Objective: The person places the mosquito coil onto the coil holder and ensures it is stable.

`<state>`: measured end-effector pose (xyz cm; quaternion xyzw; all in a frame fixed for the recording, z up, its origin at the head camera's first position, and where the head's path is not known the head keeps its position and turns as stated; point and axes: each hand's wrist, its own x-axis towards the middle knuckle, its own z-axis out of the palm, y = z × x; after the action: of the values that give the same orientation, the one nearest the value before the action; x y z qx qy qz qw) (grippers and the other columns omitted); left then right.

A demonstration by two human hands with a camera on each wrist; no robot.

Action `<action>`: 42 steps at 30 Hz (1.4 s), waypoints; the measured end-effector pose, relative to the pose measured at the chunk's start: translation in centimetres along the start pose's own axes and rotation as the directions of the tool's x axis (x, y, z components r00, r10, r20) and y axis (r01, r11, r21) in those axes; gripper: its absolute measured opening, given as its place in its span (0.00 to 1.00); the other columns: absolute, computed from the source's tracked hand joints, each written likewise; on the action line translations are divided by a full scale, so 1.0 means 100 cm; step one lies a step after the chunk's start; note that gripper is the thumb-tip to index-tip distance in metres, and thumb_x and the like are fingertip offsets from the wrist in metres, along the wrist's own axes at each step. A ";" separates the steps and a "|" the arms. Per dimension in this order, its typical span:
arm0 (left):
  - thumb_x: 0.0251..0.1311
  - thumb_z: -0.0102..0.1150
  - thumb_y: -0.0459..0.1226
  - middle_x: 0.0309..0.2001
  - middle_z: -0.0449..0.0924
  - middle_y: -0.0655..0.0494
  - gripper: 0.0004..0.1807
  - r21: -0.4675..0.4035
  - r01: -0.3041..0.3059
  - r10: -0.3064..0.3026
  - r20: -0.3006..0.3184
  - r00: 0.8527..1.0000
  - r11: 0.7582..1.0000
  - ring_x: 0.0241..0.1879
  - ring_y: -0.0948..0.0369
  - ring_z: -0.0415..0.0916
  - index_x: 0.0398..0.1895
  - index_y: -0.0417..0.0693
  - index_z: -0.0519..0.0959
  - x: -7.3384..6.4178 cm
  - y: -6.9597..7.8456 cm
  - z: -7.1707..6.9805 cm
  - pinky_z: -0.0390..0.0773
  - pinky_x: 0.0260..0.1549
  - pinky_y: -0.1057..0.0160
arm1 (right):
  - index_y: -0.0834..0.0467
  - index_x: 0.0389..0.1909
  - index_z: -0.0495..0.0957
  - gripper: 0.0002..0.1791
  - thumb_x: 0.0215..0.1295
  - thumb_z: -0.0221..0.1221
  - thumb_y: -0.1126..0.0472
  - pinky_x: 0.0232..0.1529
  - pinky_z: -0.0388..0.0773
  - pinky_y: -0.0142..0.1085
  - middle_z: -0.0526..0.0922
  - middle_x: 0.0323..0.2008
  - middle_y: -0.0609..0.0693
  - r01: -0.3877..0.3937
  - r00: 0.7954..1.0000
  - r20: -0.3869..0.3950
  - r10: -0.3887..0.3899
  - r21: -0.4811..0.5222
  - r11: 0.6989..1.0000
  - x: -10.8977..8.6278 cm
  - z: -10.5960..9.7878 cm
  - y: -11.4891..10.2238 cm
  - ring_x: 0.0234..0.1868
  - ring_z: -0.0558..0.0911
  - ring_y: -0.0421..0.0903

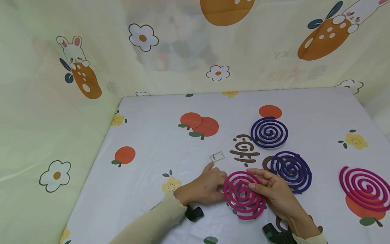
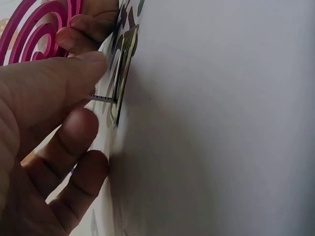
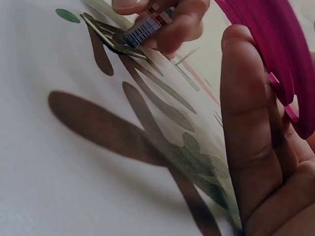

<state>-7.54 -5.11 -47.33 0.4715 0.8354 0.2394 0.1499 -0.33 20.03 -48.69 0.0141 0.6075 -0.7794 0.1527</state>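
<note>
A pink mosquito coil [image 1: 242,190] is held up by my right hand [image 1: 278,195], its thumb on the near face and fingers behind. Seen from the right wrist, the coil [image 3: 280,39] stands edge-on beyond a straight finger. My left hand [image 1: 204,185] is just left of it, low over the table, index finger pointing forward. In the left wrist view its thumb and fingers [image 2: 83,123] pinch the raised prong of a small metal coil stand [image 2: 127,59]. A barcode shows on that prong in the right wrist view, and the stand's flat frame [image 3: 106,43] lies along the cloth.
Another small stand [image 1: 217,156] lies flat ahead of the left index finger. Two dark blue coils, one farther back [image 1: 269,133] and one nearer [image 1: 291,171], lie right of centre. A second pink coil [image 1: 368,187] rests at the far right. Printed cloth covers table [image 1: 146,135] and walls.
</note>
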 end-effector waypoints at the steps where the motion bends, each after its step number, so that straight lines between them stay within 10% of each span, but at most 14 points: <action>1: 0.63 0.73 0.43 0.36 0.83 0.67 0.08 0.001 0.002 -0.002 0.010 1.000 1.000 0.41 0.70 0.70 0.44 0.57 0.91 0.000 0.000 0.000 0.51 0.75 0.35 | 0.63 0.67 0.74 0.23 0.72 0.61 0.72 0.44 0.87 0.36 0.89 0.46 0.53 -0.001 1.000 0.001 0.001 0.000 1.000 0.000 0.000 0.000 0.45 0.89 0.42; 17: 0.59 0.75 0.39 0.18 0.72 0.72 0.04 -0.093 0.036 -0.037 -0.008 0.999 0.995 0.34 0.73 0.65 0.29 0.54 0.88 0.000 0.000 0.002 0.45 0.77 0.37 | 0.63 0.66 0.74 0.23 0.72 0.62 0.71 0.43 0.87 0.36 0.89 0.45 0.53 0.000 1.000 0.005 0.000 -0.007 1.000 0.000 0.000 0.000 0.44 0.89 0.42; 42: 0.62 0.73 0.41 0.19 0.70 0.72 0.09 -0.058 0.058 -0.060 -0.023 0.998 0.997 0.30 0.74 0.65 0.26 0.54 0.83 -0.001 0.002 0.007 0.49 0.77 0.39 | 0.63 0.67 0.74 0.23 0.72 0.61 0.71 0.44 0.87 0.35 0.89 0.46 0.52 -0.009 1.000 0.002 0.009 0.012 1.000 0.000 -0.001 0.001 0.44 0.89 0.41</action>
<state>-6.99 -4.87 -47.81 0.4392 0.8436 0.2645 0.1598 -0.35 20.13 -48.84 0.0168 0.6027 -0.7823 0.1566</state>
